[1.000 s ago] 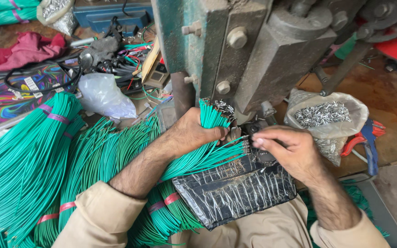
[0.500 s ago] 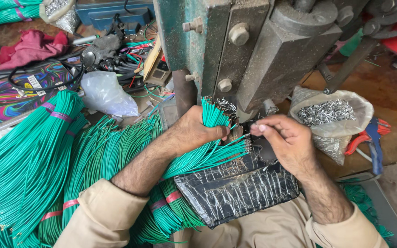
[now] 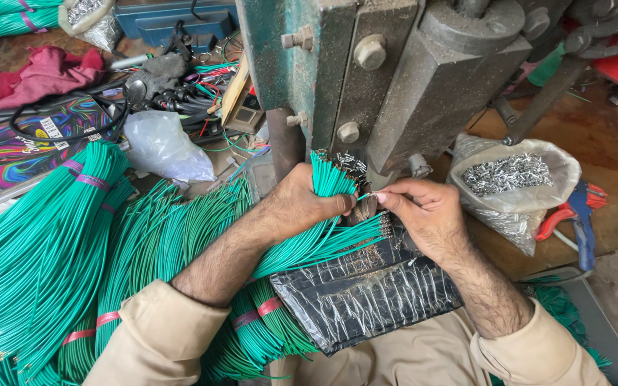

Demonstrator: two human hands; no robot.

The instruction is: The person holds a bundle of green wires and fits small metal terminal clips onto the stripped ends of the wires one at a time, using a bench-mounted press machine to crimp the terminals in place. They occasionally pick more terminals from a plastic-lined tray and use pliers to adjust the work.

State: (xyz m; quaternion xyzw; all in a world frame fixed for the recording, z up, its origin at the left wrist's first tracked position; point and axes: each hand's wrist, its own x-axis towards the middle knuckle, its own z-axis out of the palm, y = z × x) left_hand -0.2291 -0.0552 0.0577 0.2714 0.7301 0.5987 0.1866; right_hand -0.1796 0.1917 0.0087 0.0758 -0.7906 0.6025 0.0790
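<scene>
The left hand [image 3: 302, 204] is clenched around a bundle of green wires [image 3: 327, 179], thin round insulated strands whose cut ends fan upward toward 12 o'clock, just below the metal press [image 3: 395, 78]. The right hand [image 3: 423, 211] sits at 3 o'clock of the left hand, thumb and forefinger pressed together, pinching a single green wire [image 3: 368, 196] at its tip, close to the base of the press. The press is a heavy, worn grey-green block with large hexagonal bolts. Under both wrists lies a crinkled black plastic sheet [image 3: 366, 300], glossy and creased, spread over the lap. A second fan of green wires with bare metallic ends [image 3: 337, 239] lies across this sheet. At 9 o'clock, thick sheaves of green wire [image 3: 44, 243], bound with pink bands, lie on the cluttered tabletop [image 3: 609, 143]. At 3 o'clock, an open clear plastic bag [image 3: 513, 179] holds small shiny metal terminals; red-and-blue-handled pliers [image 3: 577, 211] rest just beside it.
</scene>
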